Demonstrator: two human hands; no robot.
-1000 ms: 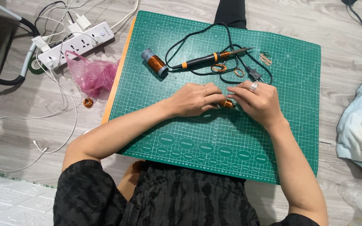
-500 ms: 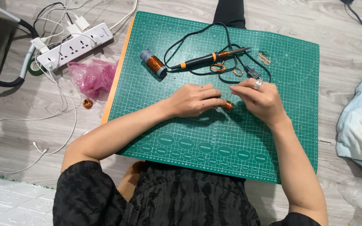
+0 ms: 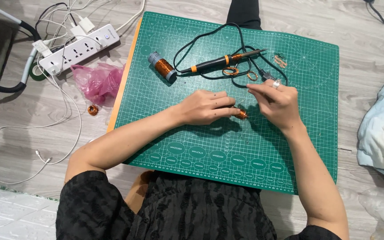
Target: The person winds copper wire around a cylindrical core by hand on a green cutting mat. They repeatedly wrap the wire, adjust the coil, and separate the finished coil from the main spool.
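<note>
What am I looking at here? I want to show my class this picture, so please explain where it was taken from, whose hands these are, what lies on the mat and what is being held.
There is no machine here: a person works with two bare hands. The one picture comes from a camera worn on that person's head, looking down.

The person sits at a green cutting mat on a wooden floor. The left hand pinches a small coil of copper wire against the mat. The right hand is raised just beside the coil, fingers pinched together; any wire between them is too thin to see.

Further back on the mat lie a spool of copper wire, a soldering iron with its black cord, and a few small copper coils. Off the mat, to the left, are a white power strip and a pink plastic bag.
</note>
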